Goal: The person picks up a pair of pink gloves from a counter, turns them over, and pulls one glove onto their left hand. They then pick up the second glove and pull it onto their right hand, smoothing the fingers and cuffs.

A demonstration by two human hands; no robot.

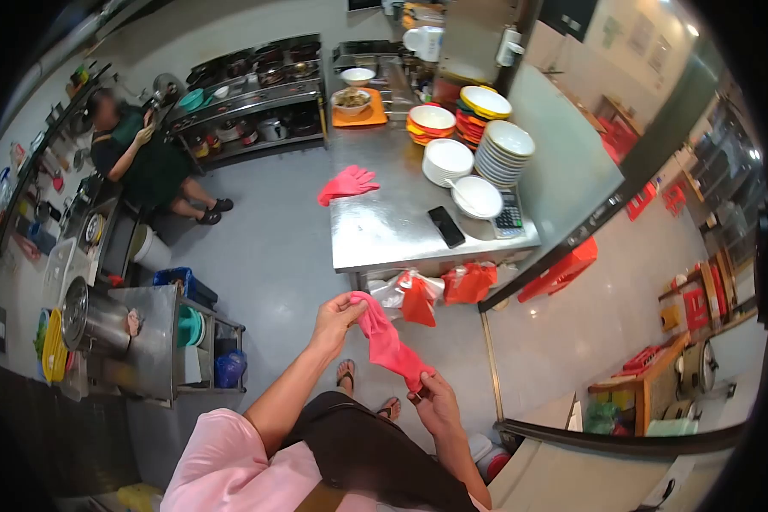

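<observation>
A pink rubber glove (386, 343) is stretched between my two hands in front of my body. My left hand (340, 317) is closed on its upper end, fingers pinching the edge. Lower and to the right, my right hand (435, 401) grips the other end. A second pink glove (348, 184) lies on the left edge of the steel table (375, 230), beyond my hands. Toward the table's front right are a black phone (445, 227) and a calculator (509, 215).
Stacked plates (448, 162) and bowls (505, 154) stand on the table; red bags (469, 282) hang from its front. A person (136, 154) stands at the back left. A steel cart (149, 341) with a large pot (98, 316) is on the left. A glass partition (563, 154) borders the table's right.
</observation>
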